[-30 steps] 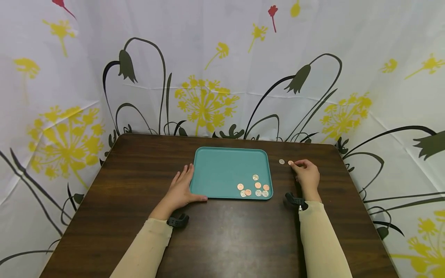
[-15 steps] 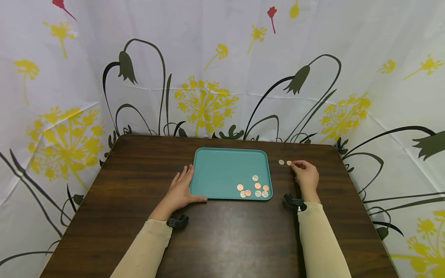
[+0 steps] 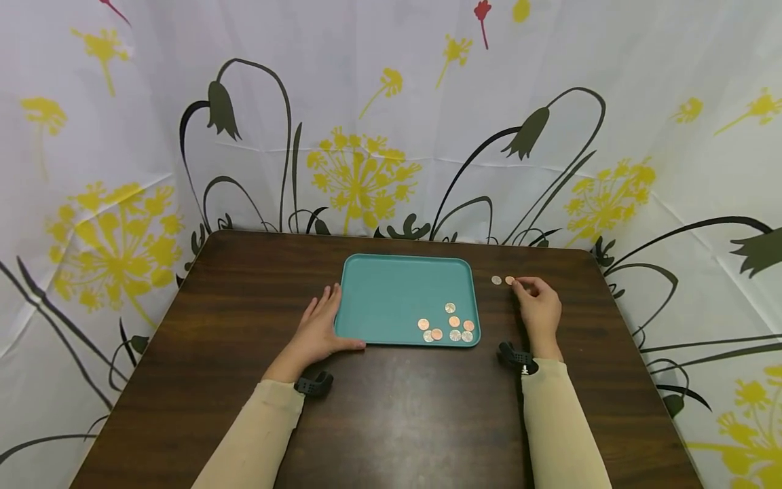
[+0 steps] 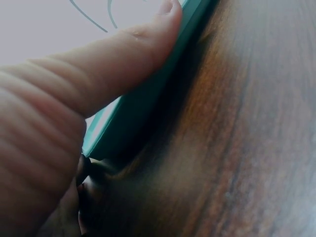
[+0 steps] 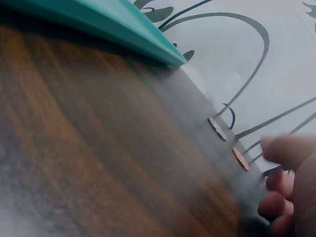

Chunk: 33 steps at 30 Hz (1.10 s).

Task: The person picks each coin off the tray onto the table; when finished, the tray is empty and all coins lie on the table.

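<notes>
Spread wide with the left hand (image 3: 313, 333) at the eight o'clock corner of the teal tray (image 3: 391, 285), thumb out toward three o'clock on the near rim, fingers fanned toward one o'clock along the left edge. Stretched in from seven o'clock in a pale left sleeve (image 3: 253, 435), under a black left wristband (image 3: 314, 384). Bent at the fingers with the right hand (image 3: 540, 309), tips aimed toward ten o'clock, right beside a copper coin (image 3: 510, 280) lying on the dark table (image 3: 391, 421); cannot tell whether touching or pinching it. Angled in from near six o'clock in the right sleeve (image 3: 565, 428), with a black right wristband (image 3: 516, 354). At nine o'clock from the copper coin, just beside it, a silvery coin (image 3: 496, 280). Inside the tray, between three and five o'clock, eight mixed coins (image 3: 454, 321), four coppery and four silvery. Past the table at twelve o'clock, a white flower-printed cloth (image 3: 360, 54).
</notes>
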Each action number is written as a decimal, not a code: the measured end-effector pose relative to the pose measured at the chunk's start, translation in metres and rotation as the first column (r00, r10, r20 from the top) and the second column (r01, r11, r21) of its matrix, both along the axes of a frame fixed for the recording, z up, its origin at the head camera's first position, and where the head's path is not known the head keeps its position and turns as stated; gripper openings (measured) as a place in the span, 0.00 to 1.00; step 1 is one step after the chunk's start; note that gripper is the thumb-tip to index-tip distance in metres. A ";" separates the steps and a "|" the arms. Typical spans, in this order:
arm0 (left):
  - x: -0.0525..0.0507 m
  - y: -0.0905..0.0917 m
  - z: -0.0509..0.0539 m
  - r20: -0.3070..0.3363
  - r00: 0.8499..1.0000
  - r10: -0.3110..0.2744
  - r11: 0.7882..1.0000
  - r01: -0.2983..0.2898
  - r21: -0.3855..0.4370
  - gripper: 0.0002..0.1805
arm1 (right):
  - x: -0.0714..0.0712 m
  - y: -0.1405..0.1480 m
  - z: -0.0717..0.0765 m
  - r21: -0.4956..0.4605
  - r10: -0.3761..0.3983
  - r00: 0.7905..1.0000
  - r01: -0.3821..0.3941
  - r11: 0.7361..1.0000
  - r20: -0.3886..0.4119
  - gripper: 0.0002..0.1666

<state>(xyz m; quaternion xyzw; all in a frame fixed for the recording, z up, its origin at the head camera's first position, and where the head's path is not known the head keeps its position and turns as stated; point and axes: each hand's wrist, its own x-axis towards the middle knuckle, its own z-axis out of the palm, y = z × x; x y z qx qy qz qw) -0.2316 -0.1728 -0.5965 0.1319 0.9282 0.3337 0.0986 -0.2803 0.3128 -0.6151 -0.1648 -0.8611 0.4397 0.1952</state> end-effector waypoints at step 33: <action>-0.001 0.000 -0.001 0.003 1.000 0.007 1.000 -0.007 -0.002 0.81 | 0.024 -0.043 0.006 -0.144 0.672 0.732 -0.657 0.740 0.115 0.07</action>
